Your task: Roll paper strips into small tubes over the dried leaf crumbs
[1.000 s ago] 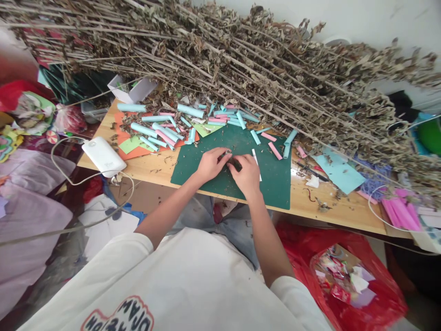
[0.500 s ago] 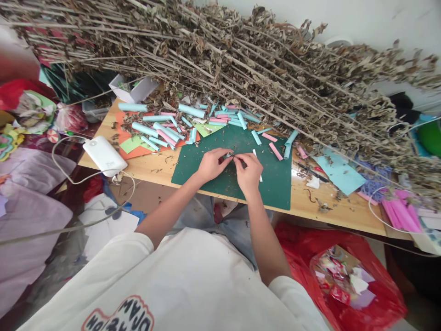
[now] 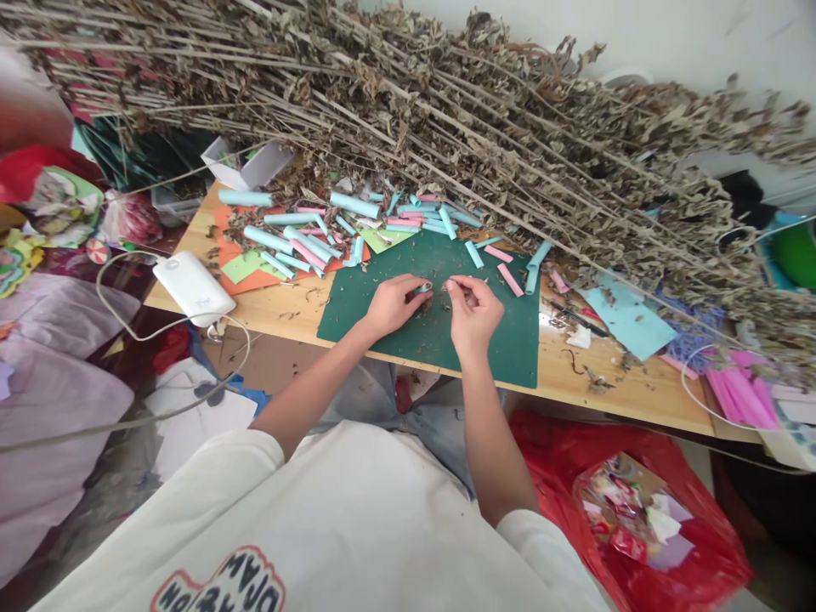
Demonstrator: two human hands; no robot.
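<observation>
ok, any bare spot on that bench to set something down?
Bare green mat right of the right hand; bare wood between the white device and the mat. Crowded: paper rolls and dried stalks along the back.

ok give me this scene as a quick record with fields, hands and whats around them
left hand: pinches a small pale blue paper roll
right hand: fingers pinched on something too small to tell
surface: green cutting mat on a wooden table
behind mat: blue and pink paper rolls
above: dried leafy stalks
left edge: white power bank
floor, right: red bag
</observation>
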